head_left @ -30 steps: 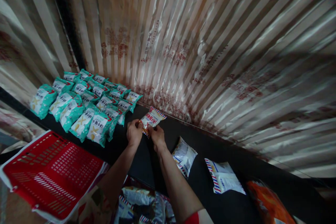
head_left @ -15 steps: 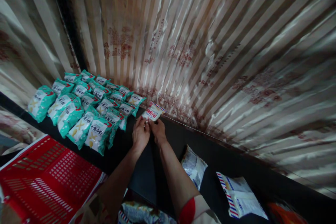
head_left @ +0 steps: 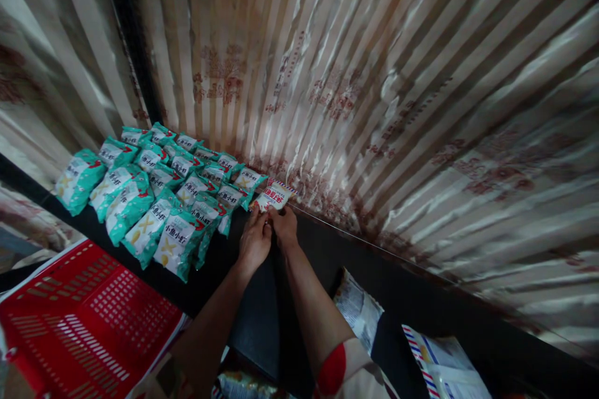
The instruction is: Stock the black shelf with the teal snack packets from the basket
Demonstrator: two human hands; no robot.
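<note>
A small white snack packet with a red and blue striped edge [head_left: 274, 195] stands at the back of a black shelf [head_left: 327, 249], against the striped curtain. My left hand [head_left: 255, 242] and my right hand [head_left: 284, 227] both pinch its lower edge, fingers closed. The packet sits just right of several teal snack packets [head_left: 154, 193] lined up in rows on the shelf.
A red plastic basket [head_left: 84, 324] sits at the lower left. Two more white striped packets [head_left: 358, 308] [head_left: 444, 361] lie on the shelf to the right. A striped, glossy curtain [head_left: 374, 75] backs the shelf. More packets show below the shelf edge.
Both hands have carried the white striped packet away from me to the back of the shelf, beside the teal packets. The view has shifted slightly to the left.
</note>
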